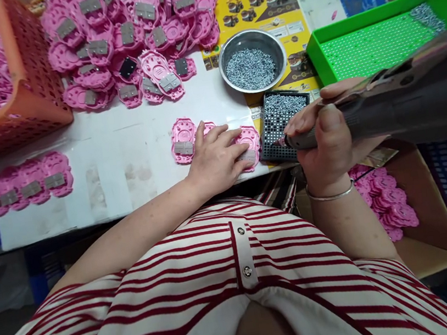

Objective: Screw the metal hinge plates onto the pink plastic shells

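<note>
White table (122,187) | yellow printed sheet (290,19) on top | dim floor

tbh not much legible text here. Best bit is on the yellow printed sheet (229,32) w/ the construction vehicle pics: big dark caps on a white strip by the left edge of the black perforated tray (276,150), approx "CAU", the rest of the word cut off or too blurry imo. The sheet's other white label boxes, up top & btwn the vehicle pics, have tiny print, can't read any of it. The pink plastic housings (160,72) have small raised lines in their center ovals, also n/a for reading. No brand or number I can make out, fwiw.
</note>
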A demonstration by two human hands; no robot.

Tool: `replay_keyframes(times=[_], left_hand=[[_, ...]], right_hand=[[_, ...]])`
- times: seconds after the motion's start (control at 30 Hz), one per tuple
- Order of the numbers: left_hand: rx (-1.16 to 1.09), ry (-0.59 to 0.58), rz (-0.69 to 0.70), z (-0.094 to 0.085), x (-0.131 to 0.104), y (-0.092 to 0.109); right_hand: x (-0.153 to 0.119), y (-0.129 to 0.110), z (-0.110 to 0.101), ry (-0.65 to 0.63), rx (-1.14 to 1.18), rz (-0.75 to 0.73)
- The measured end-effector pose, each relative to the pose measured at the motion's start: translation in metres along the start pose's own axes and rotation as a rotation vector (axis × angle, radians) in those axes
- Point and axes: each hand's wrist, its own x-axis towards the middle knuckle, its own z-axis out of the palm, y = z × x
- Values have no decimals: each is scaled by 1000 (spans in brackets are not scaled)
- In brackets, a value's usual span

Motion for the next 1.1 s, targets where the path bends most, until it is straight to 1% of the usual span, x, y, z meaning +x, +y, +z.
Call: replay_keyframes(times=[0.07, 0.17, 0.3, 0.4, 0.47, 0.53, 0.7, 0.83, 0.9, 1.03, 1.1], left_hand=[[2, 2, -1, 0, 0, 0], [9, 14, 4, 1, 0, 0], [17, 14, 2, 2, 1, 2], [18, 16, -27, 1, 2, 6], [19, 17, -49, 0, 3, 8], [19, 14, -58, -1, 3, 10], [9, -3, -55, -4, 2, 9], [4, -25, -47, -5, 1, 7], [-1, -33, -48, -5, 2, 8], [-9, -37, -50, -5, 2, 8], [-13, -37, -51, -5, 2, 8]], right_hand=[[-1, 2, -1, -8, -4, 18], [-1, 2, -1, -4, -73, 31], [4, -16, 6, 44, -179, -8], [8, -32, 12, -14, -172, -31], [9, -37, 15, -62, -132, -49], [7, -36, 15, -68, -101, -52], [-5, -26, 10, -42, -139, 59], [-9, -22, 11, -35, -87, 47], [-9, -21, 12, -27, -93, 54], [-8, -17, 15, 8, -85, 22], [-8, -14, 15, 10, -60, 56]])
